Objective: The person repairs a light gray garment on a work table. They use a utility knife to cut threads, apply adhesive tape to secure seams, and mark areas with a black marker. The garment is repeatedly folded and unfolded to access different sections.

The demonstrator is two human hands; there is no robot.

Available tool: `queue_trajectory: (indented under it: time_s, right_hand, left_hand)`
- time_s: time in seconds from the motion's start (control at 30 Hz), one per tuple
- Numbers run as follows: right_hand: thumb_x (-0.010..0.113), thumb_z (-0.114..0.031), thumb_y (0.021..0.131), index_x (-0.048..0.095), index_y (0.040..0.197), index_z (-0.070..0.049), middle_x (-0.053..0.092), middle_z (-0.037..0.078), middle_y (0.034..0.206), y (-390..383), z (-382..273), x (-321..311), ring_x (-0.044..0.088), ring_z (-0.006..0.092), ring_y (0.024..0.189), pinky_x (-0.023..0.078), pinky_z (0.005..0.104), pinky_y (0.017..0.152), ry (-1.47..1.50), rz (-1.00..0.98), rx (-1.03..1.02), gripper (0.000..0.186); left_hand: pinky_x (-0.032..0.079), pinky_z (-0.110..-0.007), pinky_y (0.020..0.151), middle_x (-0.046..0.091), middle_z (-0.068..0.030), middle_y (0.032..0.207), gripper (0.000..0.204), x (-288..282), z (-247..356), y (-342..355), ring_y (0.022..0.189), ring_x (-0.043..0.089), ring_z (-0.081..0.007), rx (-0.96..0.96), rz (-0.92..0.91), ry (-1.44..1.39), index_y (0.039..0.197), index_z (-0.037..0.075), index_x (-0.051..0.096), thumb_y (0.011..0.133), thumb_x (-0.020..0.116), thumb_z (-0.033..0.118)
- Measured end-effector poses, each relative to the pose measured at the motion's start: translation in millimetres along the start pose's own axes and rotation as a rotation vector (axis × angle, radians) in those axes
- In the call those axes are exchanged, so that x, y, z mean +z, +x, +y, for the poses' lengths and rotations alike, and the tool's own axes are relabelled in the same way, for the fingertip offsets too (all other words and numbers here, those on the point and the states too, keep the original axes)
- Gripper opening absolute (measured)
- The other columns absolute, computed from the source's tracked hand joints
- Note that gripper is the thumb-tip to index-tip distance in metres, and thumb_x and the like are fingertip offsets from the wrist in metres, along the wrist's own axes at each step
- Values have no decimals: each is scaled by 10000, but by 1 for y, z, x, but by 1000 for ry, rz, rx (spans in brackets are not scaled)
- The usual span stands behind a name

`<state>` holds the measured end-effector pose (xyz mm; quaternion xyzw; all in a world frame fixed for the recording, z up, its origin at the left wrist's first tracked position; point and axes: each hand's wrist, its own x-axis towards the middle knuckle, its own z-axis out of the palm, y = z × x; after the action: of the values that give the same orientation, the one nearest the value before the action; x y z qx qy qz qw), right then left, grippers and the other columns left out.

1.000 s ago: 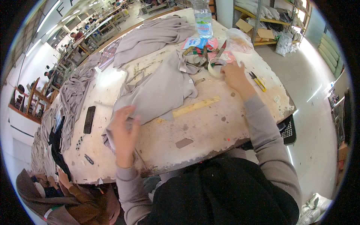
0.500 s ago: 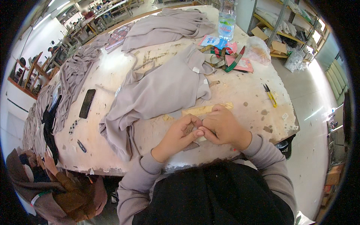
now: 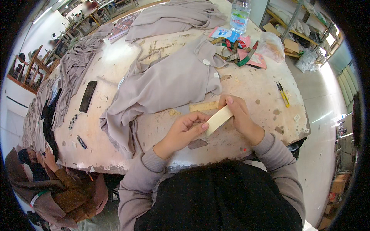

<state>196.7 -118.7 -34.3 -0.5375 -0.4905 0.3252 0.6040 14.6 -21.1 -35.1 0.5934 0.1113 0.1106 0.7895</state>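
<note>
In front of my body, both hands hold a cream length of masking tape [image 3: 219, 120], slanted up to the right; whether it is a strip or a roll seen edge-on I cannot tell. My left hand [image 3: 180, 133] pinches its lower end between thumb and fingers. Round the upper end, my right hand [image 3: 243, 120] is closed. Just beyond lies a yellowish strip [image 3: 201, 107] stuck flat on the table. A small grey-brown scrap [image 3: 197, 144] sits below my hands. The taupe garment [image 3: 158, 82] is spread out ahead and to the left.
Yellow thread snips [image 3: 284, 95] lie at right. Further back are a tape measure [image 3: 248, 55], a water bottle [image 3: 240, 17] and a plastic bag [image 3: 272, 46]. A phone [image 3: 88, 97] is at left. Another person's hand [image 3: 50, 159] rests at the left table edge.
My hands were close together with the tape mostly hidden. They have drawn apart, the right hand up and to the right, and the tape now shows between them.
</note>
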Motion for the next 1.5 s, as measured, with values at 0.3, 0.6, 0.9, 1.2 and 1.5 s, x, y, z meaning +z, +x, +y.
queue_trajectory:
  time_s: [0.3, 0.6, 0.9, 1.2, 1.5]
  right_hand:
    - [539, -258, 827, 552, 689, -67, 538, 123, 644, -6, -9, 5, 535, 328, 598, 413, 415, 533, -703, -296, -421, 236]
    - [535, -255, 818, 534, 653, -75, 500, 106, 613, -5, -16, 5, 516, 321, 572, 391, 415, 516, -629, -271, -419, 244]
    - [542, -242, 813, 526, 655, -73, 502, 107, 614, -6, -13, 4, 514, 317, 568, 391, 411, 516, -668, -297, -465, 232]
    - [533, -227, 820, 515, 648, -73, 505, 104, 607, -7, -10, 3, 513, 323, 559, 388, 409, 504, -687, -288, -509, 232]
    - [613, -246, 795, 616, 750, -72, 527, 24, 734, 6, -12, 2, 487, 195, 727, 372, 316, 674, -58, 32, 2, 180]
  left_hand:
    - [422, -220, 687, 598, -30, 879, 256, 7, -13, 2, 778, 537, -90, -112, -148, 8, 1003, -11, 556, 895, 365, 120]
    - [448, -248, 722, 588, -74, 798, 312, 13, -13, 2, 750, 554, -139, 17, -151, 112, 909, -44, 571, 808, 300, 72]
    - [450, -267, 753, 596, -88, 818, 325, 17, -11, 0, 779, 552, -153, -7, -134, 83, 927, -60, 571, 784, 304, 56]
    - [455, -280, 751, 602, -71, 798, 304, 16, -12, -1, 782, 563, -152, -48, -115, 61, 921, -30, 582, 766, 331, 44]
    - [432, -328, 726, 582, -84, 713, 174, 17, 12, -7, 707, 574, -200, 108, 25, 398, 902, 19, 594, 796, 532, 143]
